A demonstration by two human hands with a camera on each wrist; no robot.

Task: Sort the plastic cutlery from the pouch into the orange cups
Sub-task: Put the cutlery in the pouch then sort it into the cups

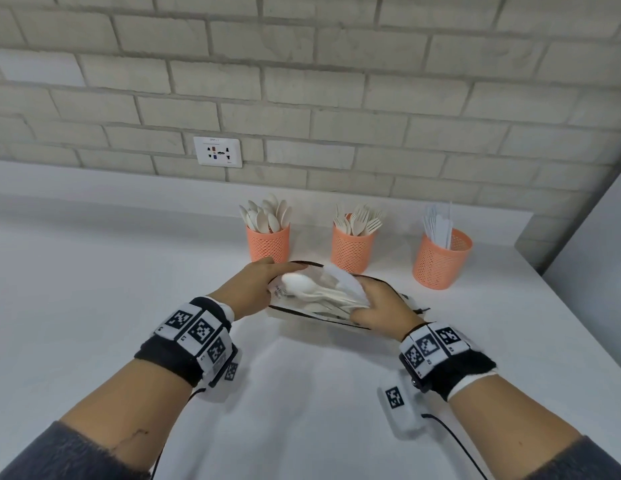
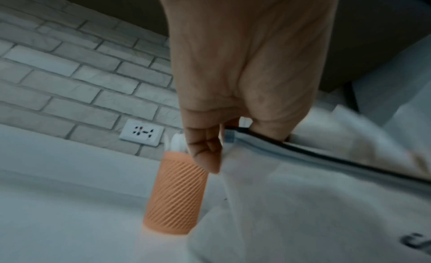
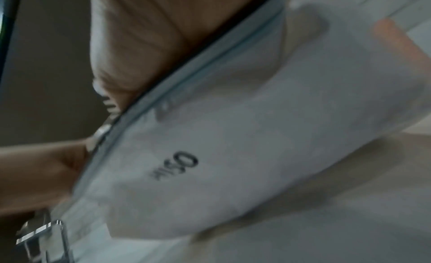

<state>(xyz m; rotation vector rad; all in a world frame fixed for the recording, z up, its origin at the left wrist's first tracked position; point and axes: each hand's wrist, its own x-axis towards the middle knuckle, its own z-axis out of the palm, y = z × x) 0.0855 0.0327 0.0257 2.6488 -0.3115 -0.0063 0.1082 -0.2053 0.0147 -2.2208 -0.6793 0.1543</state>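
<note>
A frosted pouch (image 1: 295, 315) with a black zip edge lies open between my hands in front of the cups. My left hand (image 1: 259, 284) pinches its left end; in the left wrist view the left hand (image 2: 217, 147) holds the pouch (image 2: 303, 202) at its zip edge. My right hand (image 1: 378, 306) grips a bundle of white cutlery (image 1: 316, 289) at the pouch mouth, spoon bowls pointing left. Three orange mesh cups stand behind: spoon cup (image 1: 268, 244), fork cup (image 1: 353, 249), knife cup (image 1: 440, 261). The right wrist view is filled by the pouch (image 3: 245, 138) and my palm (image 3: 140, 45).
The white counter (image 1: 111, 289) runs back to a grey brick wall with a white socket (image 1: 217, 152). The counter's right edge (image 1: 558, 292) falls away beside the knife cup. An orange cup (image 2: 175, 193) stands just left of the pouch. A metal zip pull (image 3: 39, 233) hangs at the pouch's end.
</note>
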